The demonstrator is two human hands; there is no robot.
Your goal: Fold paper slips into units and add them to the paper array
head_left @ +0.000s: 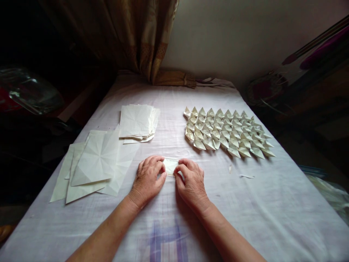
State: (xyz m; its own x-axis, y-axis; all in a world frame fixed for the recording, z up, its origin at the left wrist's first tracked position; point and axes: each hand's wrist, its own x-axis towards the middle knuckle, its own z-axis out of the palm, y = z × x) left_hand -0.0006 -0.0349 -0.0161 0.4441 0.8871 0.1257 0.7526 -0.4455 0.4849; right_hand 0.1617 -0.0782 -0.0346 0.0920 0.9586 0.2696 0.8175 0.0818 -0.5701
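A small folded piece of white paper (171, 166) lies on the cloth between my two hands. My left hand (150, 174) has its fingers curled round the left end of the paper. At the opposite end, my right hand (191, 179) pinches the paper between thumb and fingers. My fingers hide both ends of it. Beyond my left hand sits a stack of square paper sheets (135, 122). Creased sheets (94, 163) lie spread and overlapping to the left. Rows of folded paper boats (226, 133) stand beyond my right hand.
A pale cloth (245, 222) covers the table. Small paper scraps (247, 176) rest right of my right hand. A patterned curtain (148, 40) hangs at the back beside a wall. Dark clutter flanks both table sides.
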